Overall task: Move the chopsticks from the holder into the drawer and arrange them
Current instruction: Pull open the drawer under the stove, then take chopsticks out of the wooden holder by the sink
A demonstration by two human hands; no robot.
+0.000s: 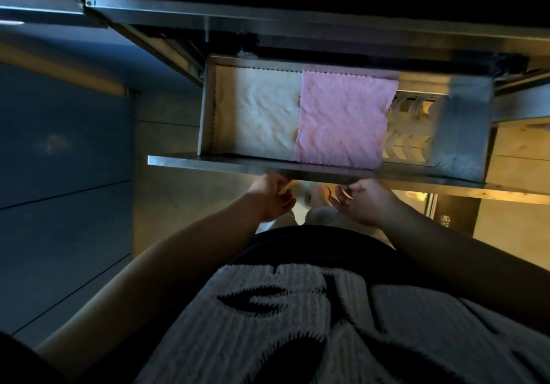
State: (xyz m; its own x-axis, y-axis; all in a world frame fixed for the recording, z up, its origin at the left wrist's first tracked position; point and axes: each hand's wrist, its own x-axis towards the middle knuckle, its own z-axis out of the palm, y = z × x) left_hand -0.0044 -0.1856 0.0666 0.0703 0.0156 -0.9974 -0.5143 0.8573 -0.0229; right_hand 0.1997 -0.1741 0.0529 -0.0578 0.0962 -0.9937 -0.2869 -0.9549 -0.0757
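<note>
**A:** Closest thing is the person's black-and-white knit top [297, 324], then both arms reaching to the drawer [327, 165] front. What are the hands doing?

**B:** Left hand [272, 200] and right hand [361, 203] sit just under the near steel lip, fingers loosely curled, gripping nothing I can make out.

**A:** And the drawer itself?

**B:** Pulled open, brushed metal. White cloth [259, 116] lining the left, pink cloth [342, 121] overlapping it in the middle, pale curved rack slots [409, 127] on the right. Can't spot any chopsticks in there.
</note>
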